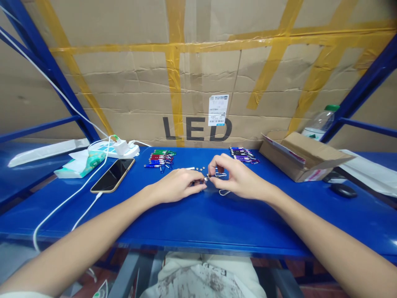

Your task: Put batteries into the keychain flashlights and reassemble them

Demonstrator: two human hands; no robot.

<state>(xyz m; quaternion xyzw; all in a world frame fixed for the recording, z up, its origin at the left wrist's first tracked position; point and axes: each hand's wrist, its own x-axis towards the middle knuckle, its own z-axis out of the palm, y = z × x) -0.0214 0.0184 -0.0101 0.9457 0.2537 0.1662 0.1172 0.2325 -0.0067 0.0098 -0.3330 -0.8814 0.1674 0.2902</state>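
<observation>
The small silver piece [206,179] sits pinched between your two hands at the centre of the frame, just above the blue table [198,219]. Your left hand [180,186] is curled nearly shut around its near end; your right hand [231,178] closes thumb and fingers on a wire clip [221,174] at its other end. You look to be joining clip to body, and the next move calls for a fine, steady alignment of the two. A loose clip loop [223,192] lies touching the table just below your right hand. Beyond your fingers, a short row of button cells [198,168] waits. Farther back lie mixed-colour keychain lights [159,159] left of centre and purple ones [243,154] right of centre. A phone [113,175] on its cable lies at left, an open carton [302,159] at right; neither crowds your hands.
</observation>
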